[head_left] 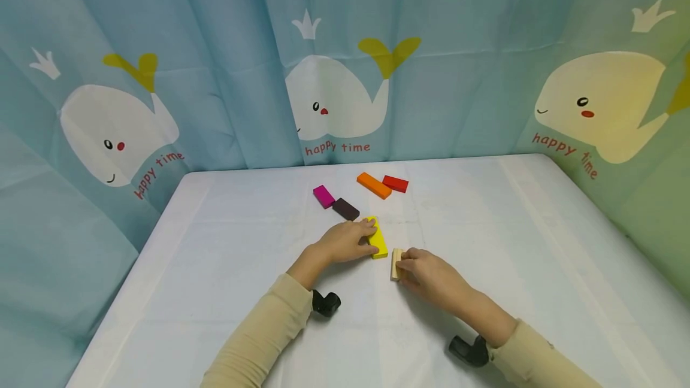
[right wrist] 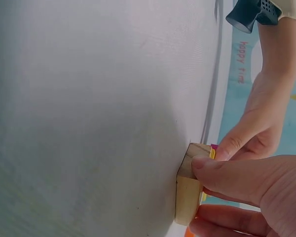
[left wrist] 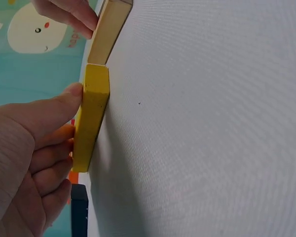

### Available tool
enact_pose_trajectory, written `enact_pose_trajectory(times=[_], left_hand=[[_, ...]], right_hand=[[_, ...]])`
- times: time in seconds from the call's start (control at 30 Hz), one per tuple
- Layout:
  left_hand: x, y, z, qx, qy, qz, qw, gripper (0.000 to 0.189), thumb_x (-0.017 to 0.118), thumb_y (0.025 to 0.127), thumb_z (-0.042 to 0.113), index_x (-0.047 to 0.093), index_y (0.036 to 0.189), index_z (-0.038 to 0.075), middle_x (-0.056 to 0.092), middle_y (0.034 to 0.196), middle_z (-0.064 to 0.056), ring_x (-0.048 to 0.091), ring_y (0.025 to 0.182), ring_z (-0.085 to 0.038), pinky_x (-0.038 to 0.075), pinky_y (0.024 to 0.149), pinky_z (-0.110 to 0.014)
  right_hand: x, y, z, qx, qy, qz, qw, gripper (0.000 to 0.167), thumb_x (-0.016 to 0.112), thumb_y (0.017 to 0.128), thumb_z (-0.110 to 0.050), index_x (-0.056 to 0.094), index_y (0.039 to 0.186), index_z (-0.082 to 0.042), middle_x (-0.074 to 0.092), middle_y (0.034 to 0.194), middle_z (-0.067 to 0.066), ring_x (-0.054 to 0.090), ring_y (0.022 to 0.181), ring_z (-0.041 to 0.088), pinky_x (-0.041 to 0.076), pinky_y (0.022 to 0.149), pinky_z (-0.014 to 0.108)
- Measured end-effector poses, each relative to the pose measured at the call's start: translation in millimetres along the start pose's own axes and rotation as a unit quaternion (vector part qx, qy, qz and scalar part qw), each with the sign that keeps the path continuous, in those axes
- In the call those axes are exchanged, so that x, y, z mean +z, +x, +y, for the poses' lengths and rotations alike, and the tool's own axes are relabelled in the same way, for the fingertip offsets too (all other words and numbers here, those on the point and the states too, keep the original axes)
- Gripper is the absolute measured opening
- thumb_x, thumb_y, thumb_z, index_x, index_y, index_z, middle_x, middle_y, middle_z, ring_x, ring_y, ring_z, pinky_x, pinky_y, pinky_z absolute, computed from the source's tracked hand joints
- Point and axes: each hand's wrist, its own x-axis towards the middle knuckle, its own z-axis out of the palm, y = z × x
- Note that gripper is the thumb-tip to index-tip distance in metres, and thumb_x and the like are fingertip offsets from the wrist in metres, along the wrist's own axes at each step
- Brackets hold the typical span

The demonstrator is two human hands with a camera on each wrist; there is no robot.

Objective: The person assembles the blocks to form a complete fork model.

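Observation:
In the head view my left hand [head_left: 347, 242] is at the yellow block [head_left: 380, 243], with the thumb at its near end and the fingers toward its far end. The left wrist view shows the thumb tip and curled fingers along one side of this yellow block [left wrist: 91, 116]. Just to the right, my right hand [head_left: 435, 277] pinches a plain wooden block [head_left: 396, 265] between thumb and fingers. Seen from the right wrist, the thumb lies over the top of the wooden block [right wrist: 187, 197]. The two blocks lie close together, end near end.
Beyond my left hand lie a dark brown block [head_left: 346, 209] and a magenta block [head_left: 324, 197]. Farther back, an orange block [head_left: 374, 185] meets a red block [head_left: 396, 184]. A white cloth covers the table [head_left: 215, 268]; a whale-print curtain [head_left: 232, 76] hangs behind.

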Motion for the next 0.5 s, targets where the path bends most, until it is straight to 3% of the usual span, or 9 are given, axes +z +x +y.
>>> enact_pose_trajectory(times=[0.3, 0.5], left_hand=[[-0.1, -0.9, 0.5, 0.003, -0.011, -0.011, 0.9999, 0.054, 0.059, 0.088, 0.04, 0.049, 0.134, 0.012, 0.038, 0.141, 0.002, 0.031, 0.13, -0.011, 0.025, 0.105, -0.027], [-2.1, -1.8, -0.3, 0.008, -0.013, -0.019, 0.9997, 0.055, 0.06, 0.087, 0.041, 0.05, 0.133, 0.013, 0.038, 0.141, 0.004, 0.031, 0.13, -0.01, 0.024, 0.106, -0.028]], right_hand=[[1.1, -2.7, -3.3, 0.001, 0.0, -0.004, 1.0, 0.023, 0.077, 0.072, -0.005, 0.07, 0.093, 0.001, 0.061, 0.089, 0.008, 0.059, 0.078, 0.02, 0.052, 0.068, 0.031], [2.1, -5.0, -8.0, -0.019, 0.002, 0.002, 0.9998, 0.02, 0.077, 0.071, -0.004, 0.07, 0.09, -0.001, 0.06, 0.088, 0.007, 0.059, 0.078, 0.02, 0.052, 0.068, 0.031]])
